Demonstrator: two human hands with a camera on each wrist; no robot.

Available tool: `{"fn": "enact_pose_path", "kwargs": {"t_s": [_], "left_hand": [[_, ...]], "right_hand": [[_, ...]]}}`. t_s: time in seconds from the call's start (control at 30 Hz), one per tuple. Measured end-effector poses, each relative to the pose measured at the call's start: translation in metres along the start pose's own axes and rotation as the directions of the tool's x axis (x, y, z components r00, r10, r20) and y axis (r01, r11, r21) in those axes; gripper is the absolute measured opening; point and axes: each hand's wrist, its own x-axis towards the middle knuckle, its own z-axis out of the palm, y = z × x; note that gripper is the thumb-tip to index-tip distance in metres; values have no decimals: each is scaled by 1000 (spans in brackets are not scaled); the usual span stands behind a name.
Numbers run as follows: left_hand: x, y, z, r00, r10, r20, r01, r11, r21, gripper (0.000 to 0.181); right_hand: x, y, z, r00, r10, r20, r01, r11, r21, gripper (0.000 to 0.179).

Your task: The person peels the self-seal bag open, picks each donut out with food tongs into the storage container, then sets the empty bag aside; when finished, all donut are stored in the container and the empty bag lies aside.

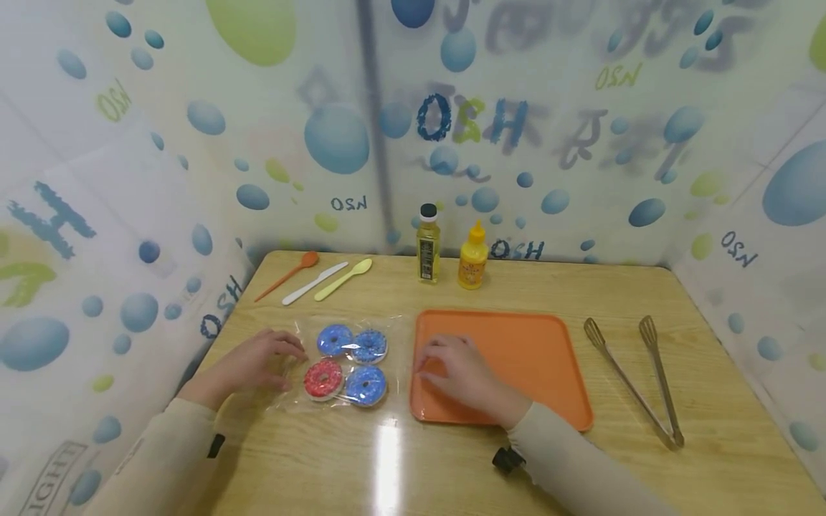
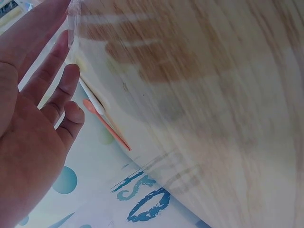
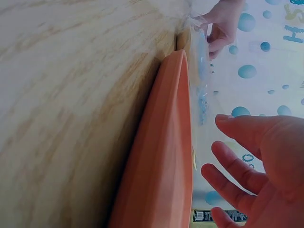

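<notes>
A clear plastic bag (image 1: 399,351) lies on the table with several toy donuts in it, among them a red donut (image 1: 323,379) and a blue donut (image 1: 366,385). My left hand (image 1: 254,362) is at the bag's left edge, fingers loosely bent. In the left wrist view, fingertips of this left hand (image 2: 42,99) are against or very near the crinkled plastic; contact is unclear. Over the left side of the orange tray (image 1: 525,365) hovers my right hand (image 1: 461,369). The right wrist view has that right hand (image 3: 256,166) with fingers spread, holding nothing.
Tongs (image 1: 635,390) lie spread to the right of the tray. At the back stand an oil bottle (image 1: 427,247) and a yellow squeeze bottle (image 1: 473,259). An orange spoon (image 1: 290,274), a white knife (image 1: 315,283) and a yellow spoon (image 1: 343,279) lie back left.
</notes>
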Motion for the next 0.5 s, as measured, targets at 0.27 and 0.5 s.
{"fn": "enact_pose_path", "kwargs": {"t_s": [0.27, 0.5], "left_hand": [[1, 4, 6, 997, 57, -43, -56, 998, 23, 45], [2, 14, 3, 994, 90, -63, -87, 995, 55, 45]], "right_hand": [[-3, 0, -8, 999, 40, -19, -41, 998, -54, 10], [2, -5, -9, 994, 83, -75, -93, 985, -144, 12]]}}
